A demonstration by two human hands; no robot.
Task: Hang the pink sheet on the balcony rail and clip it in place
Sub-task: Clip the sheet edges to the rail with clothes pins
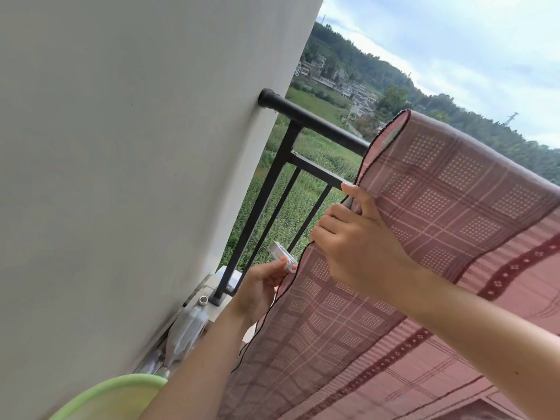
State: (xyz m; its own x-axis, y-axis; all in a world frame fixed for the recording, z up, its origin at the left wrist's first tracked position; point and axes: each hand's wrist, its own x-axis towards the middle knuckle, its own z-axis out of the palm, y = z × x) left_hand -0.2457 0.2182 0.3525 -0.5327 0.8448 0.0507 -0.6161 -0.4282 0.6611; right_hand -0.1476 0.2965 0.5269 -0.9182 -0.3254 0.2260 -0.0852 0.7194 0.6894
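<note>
Balcony wall (121, 177), black rail (318, 119), pink sheet (439, 192) draped over, green basin (121, 398) below

pink sheet (439, 192) draped over black rail (318, 119), white clip (285, 259) nearby

Bare rail (318, 122) left of sheet (439, 189); wall (121, 147) blocks beyond.
</note>
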